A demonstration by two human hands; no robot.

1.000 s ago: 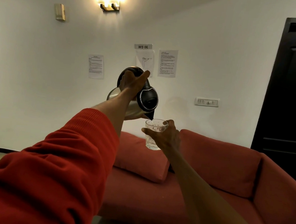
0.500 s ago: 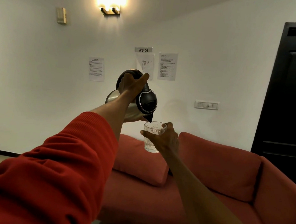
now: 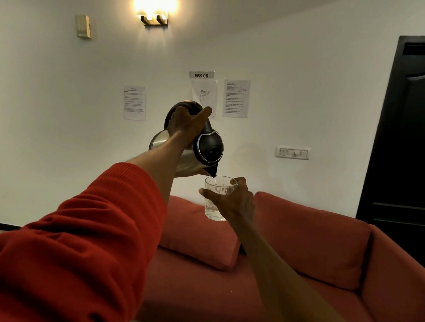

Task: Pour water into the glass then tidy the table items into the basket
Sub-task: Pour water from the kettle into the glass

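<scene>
A steel kettle (image 3: 190, 162) with a black lid and handle is tilted forward in mid-air, gripped at the handle by my left hand (image 3: 186, 125). Its black spout sits just over the rim of a clear patterned glass (image 3: 216, 196). My right hand (image 3: 233, 202) is wrapped around that glass from the right and holds it upright below the spout. A little water shows in the bottom of the glass. The table and the basket are out of view.
A red sofa (image 3: 313, 263) with a loose cushion (image 3: 198, 235) fills the space below my arms. Behind it is a white wall with taped papers (image 3: 235, 97), a switch plate (image 3: 292, 152) and a lit lamp (image 3: 154, 5). A dark door (image 3: 417, 145) stands at the right.
Kettle and glass have dropped slightly in the view together. The spout stays over the glass rim and both grips are unchanged.
</scene>
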